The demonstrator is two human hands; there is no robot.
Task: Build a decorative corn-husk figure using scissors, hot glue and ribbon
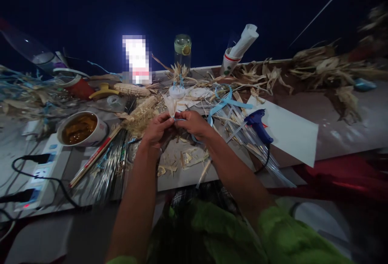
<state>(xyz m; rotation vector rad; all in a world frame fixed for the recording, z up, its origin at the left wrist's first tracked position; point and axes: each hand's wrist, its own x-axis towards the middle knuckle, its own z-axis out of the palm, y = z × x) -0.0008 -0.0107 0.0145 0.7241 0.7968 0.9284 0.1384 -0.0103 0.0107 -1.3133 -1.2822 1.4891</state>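
My left hand (158,128) and my right hand (194,124) meet at the middle of the table, fingertips pinched close together. Between them stands a pale corn husk piece (171,105), its tip pointing up from my left fingers. A thin blue strip (180,119) shows at my right fingertips, which are closed on it. Just beyond the hands is a round white base (177,91) with small husk figures (179,74) and blue ties on it. Dry plant fibres (142,120) lie beside my left hand, and husk scraps (184,161) lie below both hands.
A blue glue gun (259,124) lies on white paper (292,132) to the right, near clear sticks (242,128) and blue ribbon (224,101). At left are a bowl of brown liquid (101,132), corded power strip (50,175), and metal wires (113,167). A bottle (182,55) stands behind.
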